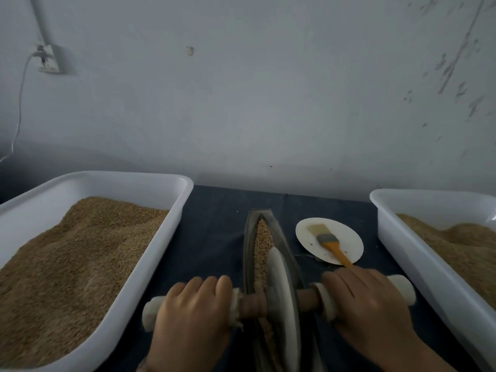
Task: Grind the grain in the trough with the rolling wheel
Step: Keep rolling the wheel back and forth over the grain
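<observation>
A pale wall (268,89) fills the upper half of the view, with a socket (48,59) and a thin cable (20,103) hanging from it at the far left. Below it lies a surface (214,237) covered in dark blue cloth. 2 white tubs stand on it: the left tub (171,210) holds a heap of brown grain, and the right tub (408,251), partly cut off by the frame edge, holds a similar heap. Between them, running away from the person, sits the narrow boat-shaped trough (284,245), with a line of grain (263,242) along its groove. The rolling wheel (281,299) stands upright in the near part of the trough, its wooden axle (252,303) crossing the trough with pale wrapped ends on both sides. The left hand (193,310) has its fingers curled over the left end of the axle; the right hand (367,299) is wrapped over the right end in the same way. Just right of the trough's far half lies a small white plate (346,237), and on it a brush (328,241) with pale bristles and an orange handle that points toward the right hand.
</observation>
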